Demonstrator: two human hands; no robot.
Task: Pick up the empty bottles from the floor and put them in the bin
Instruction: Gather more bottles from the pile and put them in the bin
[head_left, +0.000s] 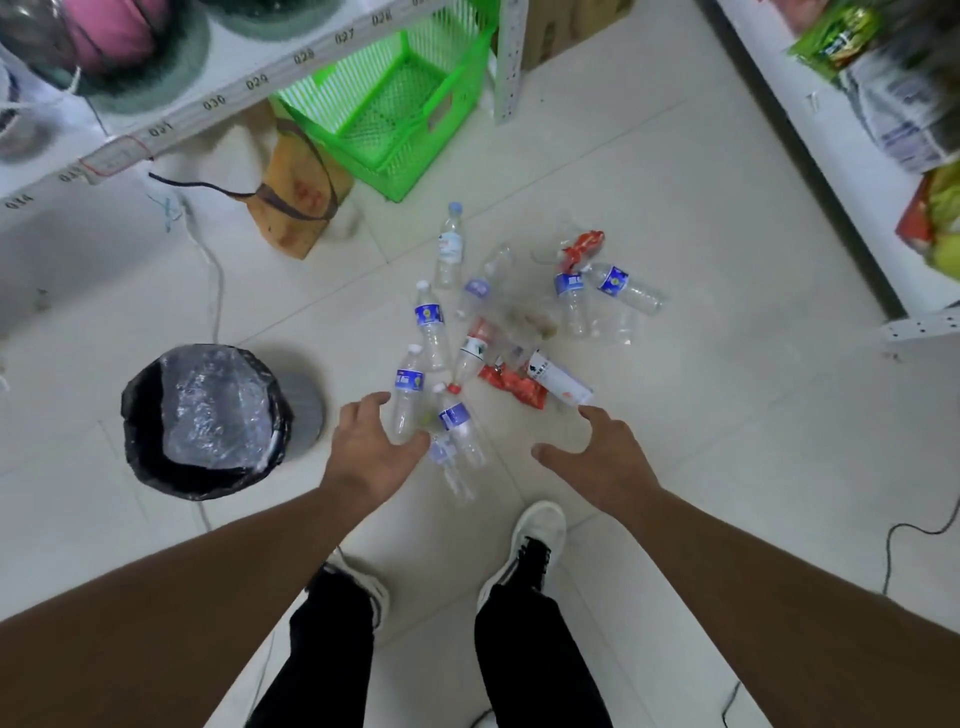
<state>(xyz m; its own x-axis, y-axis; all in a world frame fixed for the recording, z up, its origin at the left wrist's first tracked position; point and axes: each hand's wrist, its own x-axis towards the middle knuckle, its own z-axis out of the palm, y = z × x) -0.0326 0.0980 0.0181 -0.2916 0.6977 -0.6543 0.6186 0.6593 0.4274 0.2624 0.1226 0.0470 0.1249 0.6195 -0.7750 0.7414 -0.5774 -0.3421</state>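
Over tiled floor: both hands' fingers spread, empty, above crinkled clear plastic bottles (457, 374); left hand (371, 447), right hand (605, 457).

Green plastic basket (400, 104) sits on the floor under a numbered shelf (171, 124), brown cardboard piece (296, 202) just beside it. Red wrapper (514, 387) lies on the tile floor (701, 415).

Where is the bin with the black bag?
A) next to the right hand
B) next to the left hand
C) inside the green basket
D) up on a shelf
B: the bin stands on the floor beside the left hand, across the bottle pile from the right hand.
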